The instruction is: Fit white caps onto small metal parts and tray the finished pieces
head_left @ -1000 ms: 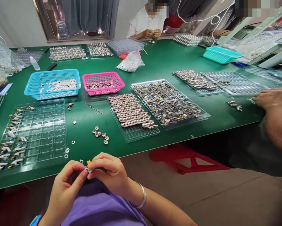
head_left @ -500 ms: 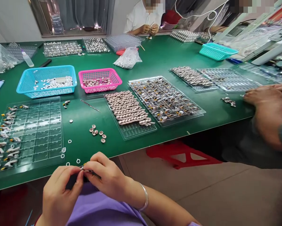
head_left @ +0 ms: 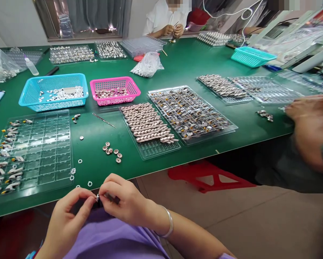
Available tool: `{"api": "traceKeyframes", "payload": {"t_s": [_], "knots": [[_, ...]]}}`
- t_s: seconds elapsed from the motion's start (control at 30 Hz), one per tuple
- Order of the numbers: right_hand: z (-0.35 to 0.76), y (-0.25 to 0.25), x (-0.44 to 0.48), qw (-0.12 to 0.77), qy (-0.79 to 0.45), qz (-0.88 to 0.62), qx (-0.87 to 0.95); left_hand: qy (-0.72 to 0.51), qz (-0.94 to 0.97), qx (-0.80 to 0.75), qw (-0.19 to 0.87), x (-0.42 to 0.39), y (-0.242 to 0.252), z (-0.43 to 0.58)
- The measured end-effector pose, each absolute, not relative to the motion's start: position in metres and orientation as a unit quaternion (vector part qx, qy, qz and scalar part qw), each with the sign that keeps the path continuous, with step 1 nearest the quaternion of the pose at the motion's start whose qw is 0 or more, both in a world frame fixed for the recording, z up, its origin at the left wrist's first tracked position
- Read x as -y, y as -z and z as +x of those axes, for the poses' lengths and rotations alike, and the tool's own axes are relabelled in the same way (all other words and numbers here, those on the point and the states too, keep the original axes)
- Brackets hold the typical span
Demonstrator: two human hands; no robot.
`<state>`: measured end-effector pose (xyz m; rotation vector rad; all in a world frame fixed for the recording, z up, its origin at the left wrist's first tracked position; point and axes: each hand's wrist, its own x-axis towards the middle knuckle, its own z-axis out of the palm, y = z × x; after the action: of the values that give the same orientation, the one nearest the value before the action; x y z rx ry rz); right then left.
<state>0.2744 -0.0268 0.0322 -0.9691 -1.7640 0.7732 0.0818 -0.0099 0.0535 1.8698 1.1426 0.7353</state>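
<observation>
My left hand (head_left: 65, 219) and my right hand (head_left: 123, 199) meet just below the near edge of the green table (head_left: 193, 66), over my purple lap. Both pinch one small metal part (head_left: 98, 197) between their fingertips, the left from the left side and the right from the right. Small white rings (head_left: 90, 183) lie on the table just above my hands. A cluster of little round metal caps (head_left: 112, 151) sits a bit farther in. The clear compartment tray (head_left: 34, 151) at my left holds several finished pieces along its left columns.
A blue basket (head_left: 53, 91) and a pink basket (head_left: 114, 90) hold small parts. Tweezers (head_left: 103, 120) lie by a tray of pinkish pieces (head_left: 147, 126) and a fuller tray (head_left: 189, 113). A co-worker's hand (head_left: 308, 108) rests at the right; another person works at the far end.
My hands have stayed together on the small part and shifted slightly lower against my lap; the yellow tip seen a second ago no longer shows. The co-worker's hand moved little.
</observation>
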Motion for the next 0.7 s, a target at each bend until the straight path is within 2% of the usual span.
{"api": "traceKeyframes", "payload": {"t_s": [0.1,0.37,0.53,0.7], "knots": [[0.277,-0.037,0.026,0.473,-0.413,-0.398,0.669,-0.309,0.697,-0.441,0.474,0.006,-0.053,0.081],[0.285,-0.038,0.023,0.411,-0.595,-0.325,0.609,-0.302,0.665,-0.399,0.554,0.007,-0.056,0.081],[0.29,-0.035,0.021,0.381,-0.658,-0.285,0.583,-0.284,0.691,-0.384,0.543,0.007,-0.057,0.08],[0.289,-0.033,0.021,0.376,-0.69,-0.274,0.554,-0.298,0.746,-0.355,0.478,0.009,-0.059,0.079]]}}
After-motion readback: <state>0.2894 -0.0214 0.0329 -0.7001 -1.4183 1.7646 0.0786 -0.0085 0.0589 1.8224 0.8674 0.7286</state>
